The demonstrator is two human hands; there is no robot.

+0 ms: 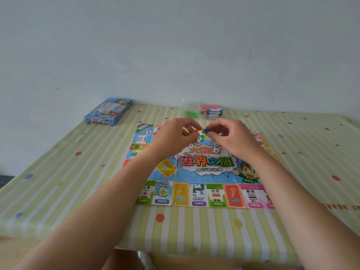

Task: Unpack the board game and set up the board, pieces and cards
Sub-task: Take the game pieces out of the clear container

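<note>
Lightness and slipperiness (judging by size) call for a fingertip hold: the left hand [175, 134] pinches the red piece [194, 131], the right hand [230, 138] the blue piece [206, 131].

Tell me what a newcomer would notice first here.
Over the bright board, the left hand pinches a red piece and the right hand a blue piece. A white die lies on the board just beneath them. The blue box sits far left on the table; a card stack at its far edge.
</note>
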